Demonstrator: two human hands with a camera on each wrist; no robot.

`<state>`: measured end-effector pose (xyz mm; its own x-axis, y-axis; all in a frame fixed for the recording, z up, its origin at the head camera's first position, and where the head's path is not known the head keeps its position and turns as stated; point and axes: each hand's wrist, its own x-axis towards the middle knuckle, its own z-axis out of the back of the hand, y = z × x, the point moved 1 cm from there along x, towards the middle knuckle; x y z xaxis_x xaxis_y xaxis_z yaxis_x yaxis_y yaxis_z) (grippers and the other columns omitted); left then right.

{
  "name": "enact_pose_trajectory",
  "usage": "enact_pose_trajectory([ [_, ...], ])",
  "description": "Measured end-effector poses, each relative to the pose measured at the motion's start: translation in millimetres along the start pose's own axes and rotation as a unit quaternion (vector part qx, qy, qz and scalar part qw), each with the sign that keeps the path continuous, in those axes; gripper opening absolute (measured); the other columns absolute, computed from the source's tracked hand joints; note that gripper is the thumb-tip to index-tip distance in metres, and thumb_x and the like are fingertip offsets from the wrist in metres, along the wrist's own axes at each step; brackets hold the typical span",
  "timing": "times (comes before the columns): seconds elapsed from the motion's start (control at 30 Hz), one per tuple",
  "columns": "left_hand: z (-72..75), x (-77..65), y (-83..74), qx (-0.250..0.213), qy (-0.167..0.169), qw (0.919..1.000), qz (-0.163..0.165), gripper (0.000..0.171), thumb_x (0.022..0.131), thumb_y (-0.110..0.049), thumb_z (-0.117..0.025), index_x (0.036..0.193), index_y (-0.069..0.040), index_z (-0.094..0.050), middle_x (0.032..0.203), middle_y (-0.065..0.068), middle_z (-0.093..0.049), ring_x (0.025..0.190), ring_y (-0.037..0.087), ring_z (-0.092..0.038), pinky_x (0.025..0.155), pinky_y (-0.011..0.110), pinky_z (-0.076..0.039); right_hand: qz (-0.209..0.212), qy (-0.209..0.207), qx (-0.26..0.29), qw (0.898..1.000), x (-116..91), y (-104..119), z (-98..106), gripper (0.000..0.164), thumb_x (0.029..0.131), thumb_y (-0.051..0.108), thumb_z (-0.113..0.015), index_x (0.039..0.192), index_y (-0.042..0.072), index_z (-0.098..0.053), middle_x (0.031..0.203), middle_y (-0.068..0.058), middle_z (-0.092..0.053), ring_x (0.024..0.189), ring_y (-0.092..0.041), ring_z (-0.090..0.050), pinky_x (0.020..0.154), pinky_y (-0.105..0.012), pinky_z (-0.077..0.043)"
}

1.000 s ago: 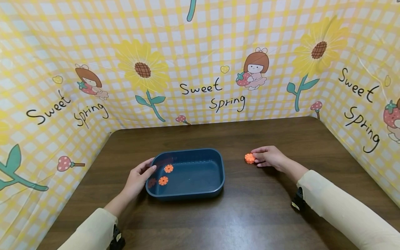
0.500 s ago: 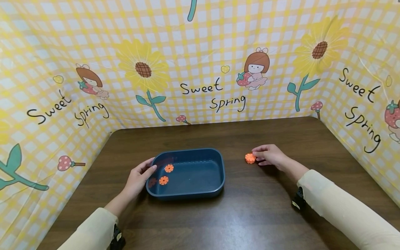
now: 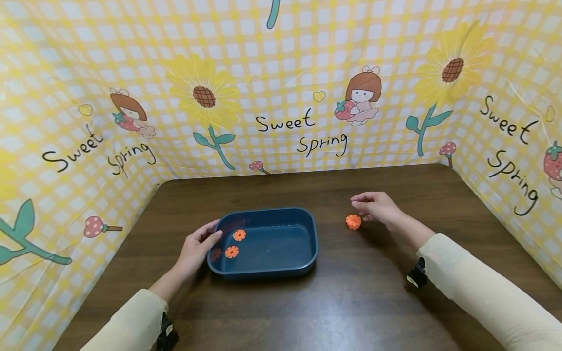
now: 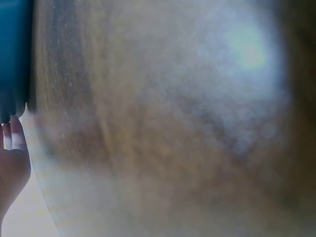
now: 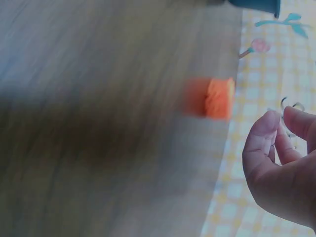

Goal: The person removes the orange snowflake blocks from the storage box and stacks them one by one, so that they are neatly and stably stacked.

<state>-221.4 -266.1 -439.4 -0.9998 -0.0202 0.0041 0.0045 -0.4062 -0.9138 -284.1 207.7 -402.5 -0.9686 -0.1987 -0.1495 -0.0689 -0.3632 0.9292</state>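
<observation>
A dark blue rectangular basin [image 3: 268, 273] stands on the table, with two orange notched flower-shaped discs [image 3: 239, 235] lying flat at the left of its floor. My left hand [image 3: 195, 248] grips its left rim, thumb over the edge. To the right of the basin, a short stack of orange discs [image 3: 353, 222] stands on the tabletop. My right hand [image 3: 378, 207] hovers just above and behind this stack. In the right wrist view, thumb and fingertips of the right hand [image 5: 284, 168] come close together with nothing between them, apart from the disc stack [image 5: 219, 98].
The brown wooden table [image 3: 298, 312] carries the basin and the stack. Yellow checked cloth [image 3: 281, 73] with printed flowers and lettering rises behind it and along both sides. Dark wrist cameras [image 3: 417, 274] sit at the cuffs of the cream sleeves.
My right hand has let go of the disc stack and lifted up and slightly back from it. The left hand keeps its place on the basin, and the discs inside lie as before.
</observation>
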Motion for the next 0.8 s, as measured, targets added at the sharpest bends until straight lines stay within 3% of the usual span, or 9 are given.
enact_pose_trajectory([
  [0.17, 0.4, 0.5, 1.0, -0.002, 0.001, 1.0, 0.003, 0.053, 0.097, -0.037, -0.059, 0.142, -0.01, -0.05, 0.127, 0.015, -0.055, 0.111, 0.025, -0.051, 0.086, 0.023, -0.047, 0.018, 0.009, 0.001, 1.0, -1, 15, -19, 0.038, 0.097, 0.019, -0.062, 0.127, -0.003, -0.059, 0.124, -0.023, -0.057, 0.107, -0.038, -0.057, 0.081, -0.039, -0.052],
  [0.33, 1.0, 0.9, -0.2, -0.003, 0.003, 1.0, 0.001, 0.054, 0.097, -0.039, -0.059, 0.142, -0.011, -0.05, 0.127, 0.015, -0.056, 0.11, 0.024, -0.051, 0.085, 0.022, -0.046, 0.03, 0.025, 0.008, 0.999, -1, 32, -44, 0.033, 0.095, 0.02, -0.064, 0.123, 0.001, -0.063, 0.118, -0.023, -0.059, 0.104, -0.042, -0.057, 0.08, -0.04, -0.053],
  [0.63, -0.3, 1.3, -1.5, -0.025, 0.008, 0.9997, 0.004, 0.048, 0.099, -0.028, -0.058, 0.143, -0.01, -0.049, 0.128, 0.017, -0.055, 0.107, 0.021, -0.051, 0.091, 0.032, -0.047, 0.053, 0.05, 0.002, 0.997, 2, 58, -92, 0.03, 0.094, 0.017, -0.066, 0.119, 0.0, -0.065, 0.096, -0.015, -0.061, 0.084, -0.028, -0.059, 0.074, -0.04, -0.055],
  [0.8, 2.0, 1.9, 1.3, -0.025, 0.007, 0.9996, 0.007, 0.048, 0.099, -0.028, -0.058, 0.143, -0.01, -0.049, 0.13, 0.017, -0.054, 0.108, 0.02, -0.051, 0.094, 0.036, -0.045, 0.073, 0.083, -0.004, 0.994, 6, 72, -124, 0.03, 0.094, 0.017, -0.067, 0.119, 0.001, -0.066, 0.094, -0.012, -0.061, 0.088, -0.035, -0.06, 0.069, -0.035, -0.055],
])
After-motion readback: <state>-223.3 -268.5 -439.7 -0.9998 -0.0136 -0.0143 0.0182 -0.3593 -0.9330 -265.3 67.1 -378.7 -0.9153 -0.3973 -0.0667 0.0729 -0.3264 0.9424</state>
